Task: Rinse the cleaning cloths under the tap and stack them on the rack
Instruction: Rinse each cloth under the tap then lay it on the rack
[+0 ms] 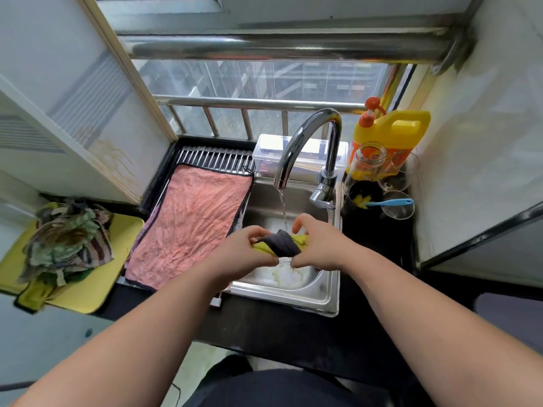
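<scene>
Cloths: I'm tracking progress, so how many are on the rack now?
1: a pink cloth lies flat on the rack; a purple edge beneath suggests another hidden.

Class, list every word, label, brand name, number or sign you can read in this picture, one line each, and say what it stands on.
No text can be read in this picture.
Yellow detergent jug: orange label, print too blurred to read.
Glass jar: small red and yellow mark, too blurred to read.
Clear plastic box: no legible writing.
Cloth in the hands, pink towel, tap: no writing visible.
</scene>
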